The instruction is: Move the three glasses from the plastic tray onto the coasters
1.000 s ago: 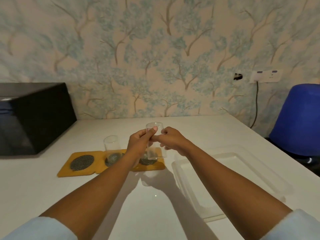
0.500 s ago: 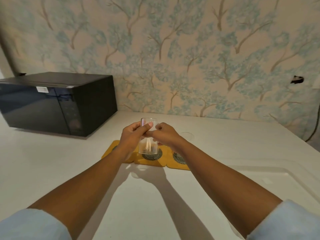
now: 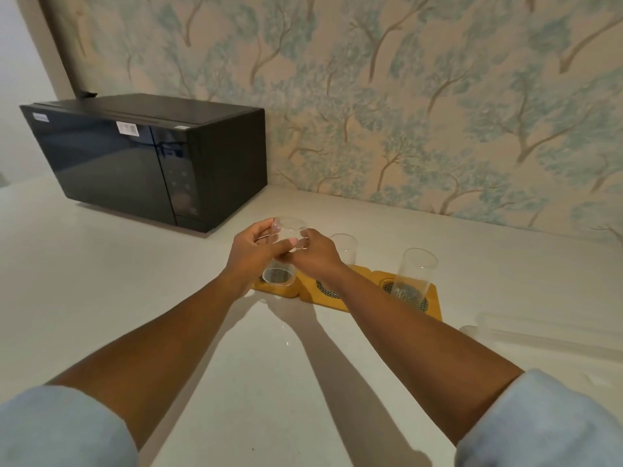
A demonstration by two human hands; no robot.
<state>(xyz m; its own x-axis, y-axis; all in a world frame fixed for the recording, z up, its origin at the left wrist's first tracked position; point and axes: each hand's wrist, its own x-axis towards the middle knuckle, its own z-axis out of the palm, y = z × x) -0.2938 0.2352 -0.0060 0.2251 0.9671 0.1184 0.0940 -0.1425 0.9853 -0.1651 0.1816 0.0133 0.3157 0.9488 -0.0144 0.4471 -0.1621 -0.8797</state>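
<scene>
Both my hands hold one clear glass (image 3: 286, 246) near its rim, my left hand (image 3: 251, 254) on its left side and my right hand (image 3: 313, 257) on its right. Its base sits at the mesh centre of the left yellow coaster (image 3: 269, 288); I cannot tell whether it rests there. A second glass (image 3: 346, 247) stands behind my right hand at the middle coaster (image 3: 325, 293). The third glass (image 3: 416, 274) stands upright on the right coaster (image 3: 433, 303). A corner of the clear plastic tray (image 3: 539, 335) shows at the right.
A black microwave (image 3: 151, 163) stands at the back left on the white counter (image 3: 101, 298), against the tree-patterned wall. The counter's bare surface stretches to the left of the coasters and towards me.
The held glass has travelled left along the coaster row and come down at the left coaster. My view has swung left, so the microwave fills more of it and the tray has slid to the edge.
</scene>
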